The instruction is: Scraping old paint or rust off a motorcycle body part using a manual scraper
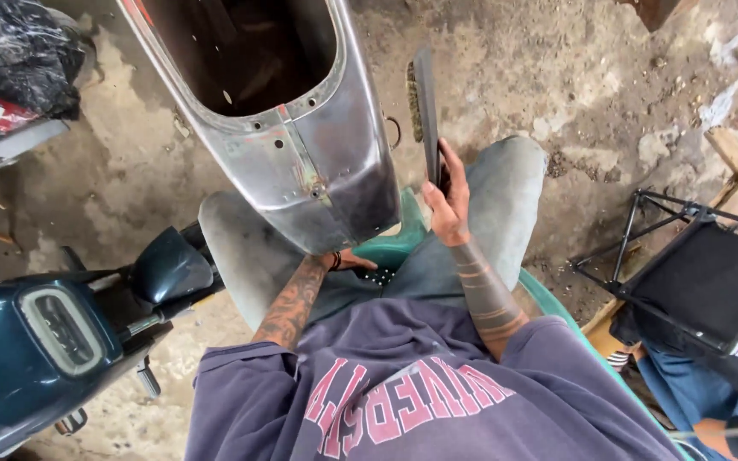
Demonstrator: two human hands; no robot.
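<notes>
Far to your left, a dark teal scooter [36, 341] stands on the concrete floor [113, 196], its rear lamp facing up at you, and above it a black plastic bag [14, 47] sits at the top corner of the view.

Next comes the bare metal scooter body shell [301, 137], dull grey with rust spots. It hangs open side up, and its rounded tail comes down between your knees. Your left hand [348, 259] is under that tail end, touching its lower edge. Most of the hand is hidden by the shell, so you cannot tell whether its fingers are spread or curled; only a wristband and a few fingertips show, lying on the green plastic seat [386, 252] you sit on.

Just right of the shell, your right hand [448, 201] is raised over your right thigh. Its fingers [453, 166] are wrapped and pressed together round the handle of a wire brush [424, 102]. The brush stands nearly upright, its bristles facing the shell and close beside it; from here you cannot tell if they touch the metal.

Further right, the floor is rough and littered with scraps. A black metal frame [642, 230] carrying a dark fabric panel [711, 286] stands well apart from your hands, and beside it, at the lower right corner, another person's leg in blue trousers [685, 393] comes into view.
</notes>
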